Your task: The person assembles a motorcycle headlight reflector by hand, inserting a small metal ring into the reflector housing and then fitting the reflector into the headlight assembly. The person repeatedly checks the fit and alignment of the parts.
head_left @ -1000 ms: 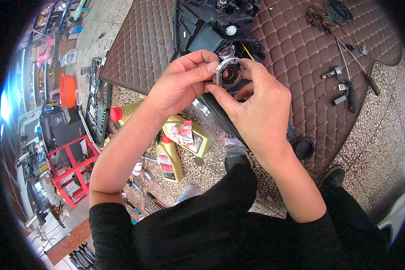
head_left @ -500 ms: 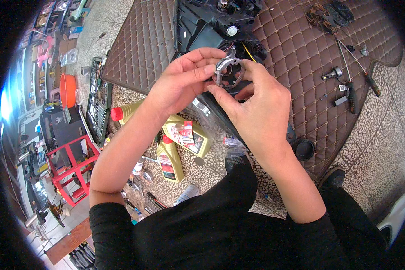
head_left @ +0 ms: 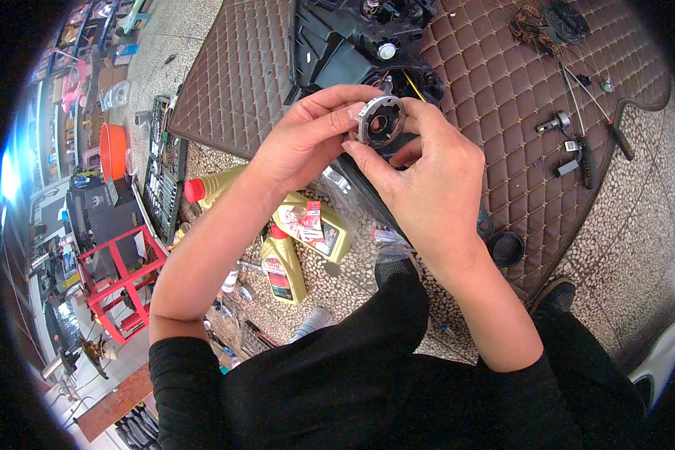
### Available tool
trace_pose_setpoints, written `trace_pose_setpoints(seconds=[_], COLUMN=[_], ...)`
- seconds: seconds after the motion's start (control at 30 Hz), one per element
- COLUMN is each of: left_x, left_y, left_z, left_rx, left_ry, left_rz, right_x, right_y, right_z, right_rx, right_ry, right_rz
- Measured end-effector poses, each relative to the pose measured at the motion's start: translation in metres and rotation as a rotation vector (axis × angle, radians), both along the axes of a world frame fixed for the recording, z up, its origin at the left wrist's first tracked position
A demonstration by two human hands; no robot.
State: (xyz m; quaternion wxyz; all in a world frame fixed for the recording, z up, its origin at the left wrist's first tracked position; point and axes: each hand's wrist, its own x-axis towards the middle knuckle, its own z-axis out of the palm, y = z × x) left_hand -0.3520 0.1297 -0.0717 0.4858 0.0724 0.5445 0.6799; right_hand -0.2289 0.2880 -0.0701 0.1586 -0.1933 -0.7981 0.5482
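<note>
A silver metal ring with a notched dark inside (head_left: 374,109) is held up between both hands, in front of the black headlight housing (head_left: 340,69). My left hand (head_left: 304,141) pinches the ring's left edge between thumb and fingers. On the other side, the thumb and fingers of my right hand (head_left: 437,163) grip its right and lower edge. Some skin shows through the ring's opening. Beyond the ring, a round opening in the housing has a yellow wire (head_left: 415,88) across it, partly hidden by my hands.
The housing lies on a brown quilted mat (head_left: 495,97). Right of it are a bulb-like part (head_left: 553,123), screwdrivers (head_left: 586,166) and a round black cap (head_left: 507,249). Gold bottles (head_left: 283,268) lie on the speckled floor. Left stand a tool case (head_left: 163,161) and red frame (head_left: 120,277).
The ring has tilted and turned in my fingers, so its inner face shows more squarely. My left hand has moved slightly; my right hand stays in place.
</note>
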Motion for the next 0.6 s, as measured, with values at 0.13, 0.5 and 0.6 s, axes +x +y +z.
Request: trace_pose_setpoints(seconds=[0.13, 0.5, 0.6], left_x=[0.0019, 0.0015, 0.0003], left_y=[0.0014, 0.0013, 0.0001], left_z=[0.0002, 0.0000, -0.0013], left_rx=[0.019, 0.039, 0.060], left_ry=[-0.007, -0.034, -0.021], left_rz=[0.022, 0.013, -0.003], right_x=[-0.0002, -0.0009, -0.0016], right_y=[0.0005, 0.0006, -0.0001], right_z=[-0.0001, 0.0001, -0.0008], right_rx=[-0.007, -0.087, -0.026], right_ry=[0.005, 0.036, 0.086], right_rz=[-0.005, 0.050, 0.064])
